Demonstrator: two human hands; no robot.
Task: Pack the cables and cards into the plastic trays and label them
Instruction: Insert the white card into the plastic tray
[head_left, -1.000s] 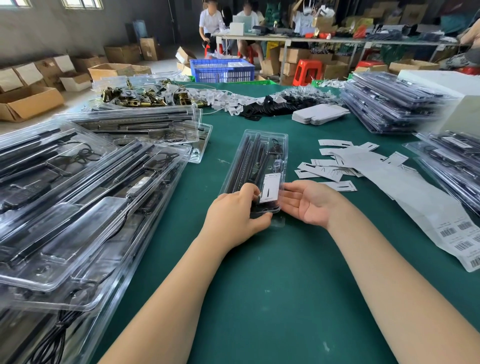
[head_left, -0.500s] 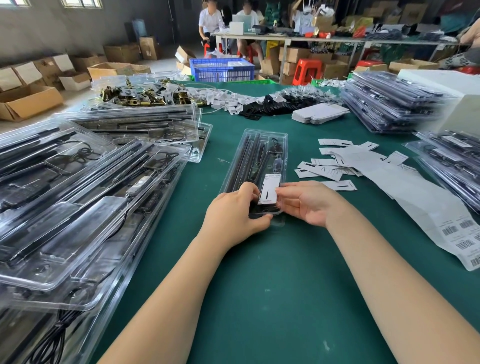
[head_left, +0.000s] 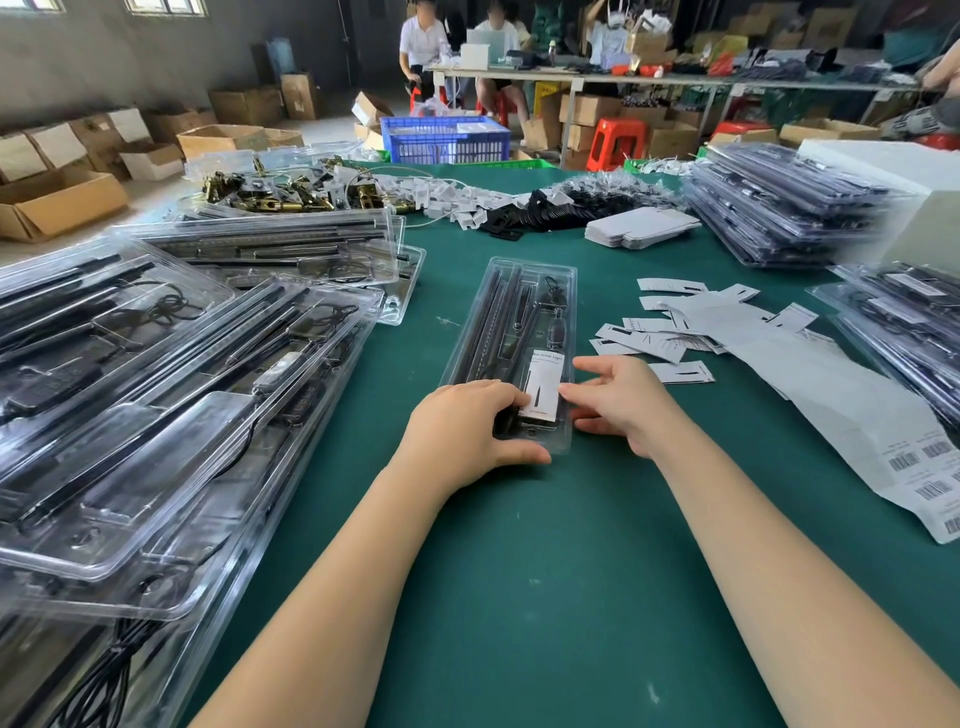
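Observation:
A long clear plastic tray (head_left: 519, 312) lies lengthwise on the green table in front of me, holding black bars and a coiled cable. A white printed card (head_left: 544, 384) sits in its near end. My left hand (head_left: 462, 431) grips the tray's near left corner, fingers curled over the top and thumb along the front edge. My right hand (head_left: 623, 405) is at the tray's right side, its fingertips touching the card's right edge.
Loose white cards (head_left: 654, 338) and a barcode label sheet (head_left: 857, 415) lie to the right. Stacks of filled clear trays stand on the left (head_left: 156, 389), far right (head_left: 779, 208) and near right (head_left: 904, 322). White cards (head_left: 639, 231), black parts (head_left: 561, 208) and brass hardware (head_left: 291, 189) sit at the back.
My right hand turned from palm-up to palm-down and came in against the card's right edge. The card settled flatter into the tray. My left hand stayed on the near corner.

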